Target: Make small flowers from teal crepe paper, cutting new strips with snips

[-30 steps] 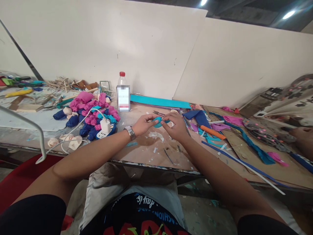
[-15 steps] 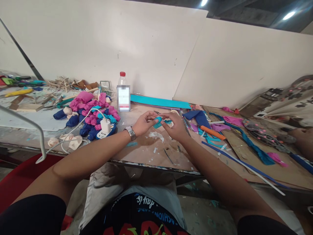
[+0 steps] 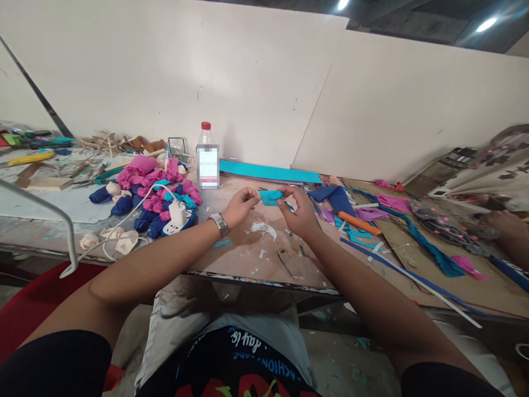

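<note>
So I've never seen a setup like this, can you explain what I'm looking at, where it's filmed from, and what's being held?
There's no machine here: these are a person's own bare hands. The camera is worn on that person's head, looking forward and down, so the forearms reach away from you. The left hand, with a watch on its wrist, and the right hand hold a small turquoise piece between them, pinched at its ends above the worktable. I can't tell whether it's paper or cloth. To the left lies a heap of pink, blue and turquoise bundles. Behind the hands stands a red-capped bottle. To the right are coloured scraps and an orange object.
</note>
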{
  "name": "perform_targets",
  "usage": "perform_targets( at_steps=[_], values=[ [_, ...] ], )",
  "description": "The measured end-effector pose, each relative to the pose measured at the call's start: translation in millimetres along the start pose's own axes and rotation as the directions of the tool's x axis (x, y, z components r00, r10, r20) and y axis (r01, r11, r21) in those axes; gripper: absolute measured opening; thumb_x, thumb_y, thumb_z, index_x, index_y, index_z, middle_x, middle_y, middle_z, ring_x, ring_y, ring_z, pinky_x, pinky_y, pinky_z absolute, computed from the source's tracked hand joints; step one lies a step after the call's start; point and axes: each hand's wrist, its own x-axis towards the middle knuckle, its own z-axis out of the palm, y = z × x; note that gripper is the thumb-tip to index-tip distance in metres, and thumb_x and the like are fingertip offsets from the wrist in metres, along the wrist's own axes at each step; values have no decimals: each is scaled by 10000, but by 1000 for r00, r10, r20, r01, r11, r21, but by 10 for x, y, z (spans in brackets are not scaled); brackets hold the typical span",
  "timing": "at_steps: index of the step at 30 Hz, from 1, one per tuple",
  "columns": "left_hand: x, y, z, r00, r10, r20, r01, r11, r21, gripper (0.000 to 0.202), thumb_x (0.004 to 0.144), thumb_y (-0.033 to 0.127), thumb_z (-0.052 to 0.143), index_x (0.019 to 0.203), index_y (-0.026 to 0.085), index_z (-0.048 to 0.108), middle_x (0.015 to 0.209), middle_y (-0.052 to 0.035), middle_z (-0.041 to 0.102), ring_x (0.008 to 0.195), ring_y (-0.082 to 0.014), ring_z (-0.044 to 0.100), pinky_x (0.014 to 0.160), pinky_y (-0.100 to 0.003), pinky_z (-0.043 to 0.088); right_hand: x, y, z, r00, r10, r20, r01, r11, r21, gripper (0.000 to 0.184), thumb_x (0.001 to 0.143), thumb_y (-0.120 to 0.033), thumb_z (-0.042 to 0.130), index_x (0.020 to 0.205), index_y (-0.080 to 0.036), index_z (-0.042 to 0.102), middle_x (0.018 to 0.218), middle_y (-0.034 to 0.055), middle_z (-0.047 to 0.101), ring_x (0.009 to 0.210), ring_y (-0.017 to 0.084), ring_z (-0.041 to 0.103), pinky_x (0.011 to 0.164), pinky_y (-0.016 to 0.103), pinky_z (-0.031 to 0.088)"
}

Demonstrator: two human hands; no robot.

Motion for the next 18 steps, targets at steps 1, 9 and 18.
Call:
perform_targets(
  at_steps=[1, 9, 18],
  values=[
    [-2, 16, 0, 1000, -4, 11, 4, 1000, 18, 390, 816, 536, 737, 811, 189, 558, 764, 25, 551, 723, -120, 511, 726, -285, 429, -1, 5, 0, 1000, 4, -13, -4, 1000, -10, 237, 959, -349, 586, 1155, -227, 643, 1022, 85, 692, 961, 271, 638, 879, 438, 496],
    [-62, 124, 40, 997, 35, 71, -42, 995, 93, 503, 722, 656, 779, 739, 175, 633, 726, 11, 573, 697, -132, 470, 712, -306, 398, 3, 34, 9, 999, 2, -40, -3, 1000, -25, 211, 953, -385, 610, 1102, -240, 649, 985, 74, 690, 930, 270, 637, 862, 439, 501],
    [-41, 95, 27, 995, 71, 66, -77, 991, 105, 436, 741, 587, 798, 764, 168, 678, 799, -20, 654, 768, -159, 550, 780, -332, 435, -17, 81, 39, 996, 72, -58, -72, 997, 7, 228, 964, -379, 579, 1126, -231, 640, 976, 64, 677, 926, 251, 630, 866, 420, 502]
  ],
)
